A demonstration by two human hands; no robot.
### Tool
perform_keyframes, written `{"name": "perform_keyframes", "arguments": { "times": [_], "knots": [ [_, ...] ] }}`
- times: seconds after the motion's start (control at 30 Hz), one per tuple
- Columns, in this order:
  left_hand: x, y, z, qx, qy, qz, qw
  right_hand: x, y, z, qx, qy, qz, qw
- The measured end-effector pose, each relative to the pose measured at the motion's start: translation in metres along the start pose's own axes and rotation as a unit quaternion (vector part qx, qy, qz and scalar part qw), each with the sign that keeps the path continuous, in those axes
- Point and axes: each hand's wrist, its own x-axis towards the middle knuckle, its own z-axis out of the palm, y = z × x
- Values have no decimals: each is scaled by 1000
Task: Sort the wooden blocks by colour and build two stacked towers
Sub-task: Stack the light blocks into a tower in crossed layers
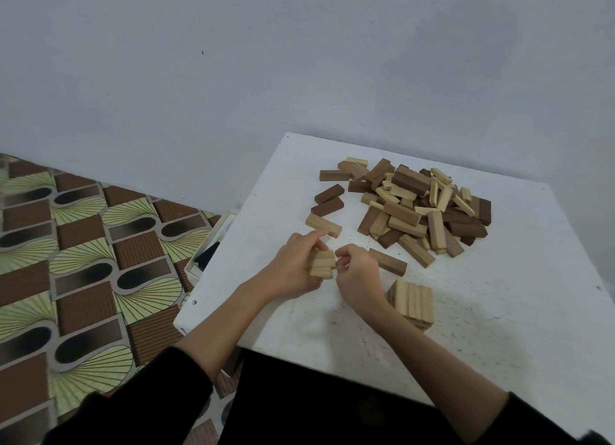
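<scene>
1. My left hand (296, 265) grips a small bundle of pale blocks (322, 264), frame centre.
2. My right hand (357, 275) has fingers curled, pinching the bundle's edge.
3. Pale tower (414, 303) lower right of the hands on the worktop (499, 328).
4. Mixed block pile (419, 205) upper right.

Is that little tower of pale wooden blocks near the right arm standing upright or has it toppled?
Upright. The pale wooden block tower stands on the white table, its top layer flat and even.

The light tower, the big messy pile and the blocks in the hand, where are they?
light tower (412, 303), head view, its top layer.
mixed pile (416, 205), head view, its middle.
light blocks (322, 264) held in left hand (293, 271), head view, their top face.
</scene>
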Motion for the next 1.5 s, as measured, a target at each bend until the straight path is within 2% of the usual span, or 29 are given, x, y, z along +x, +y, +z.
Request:
{"name": "perform_keyframes", "arguments": {
  "times": [0.27,0.5,0.67,0.93,1.5],
  "knots": [
    [-1,-16,0,-45,42,9,998,-5,4,9,88,63,-19,994],
    [-1,-21,-3,-45,49,9,998,-4,5,19,93,97,-57,989],
    [-1,-24,1,-70,74,6,995,-2,5,24,98,117,-43,987],
    [-3,-24,5,-88,99,-11,991,0,10,26,97,118,-41,987],
    [-4,-22,4,-89,92,-23,992,1,13,28,100,119,-59,986]
  ]
}}
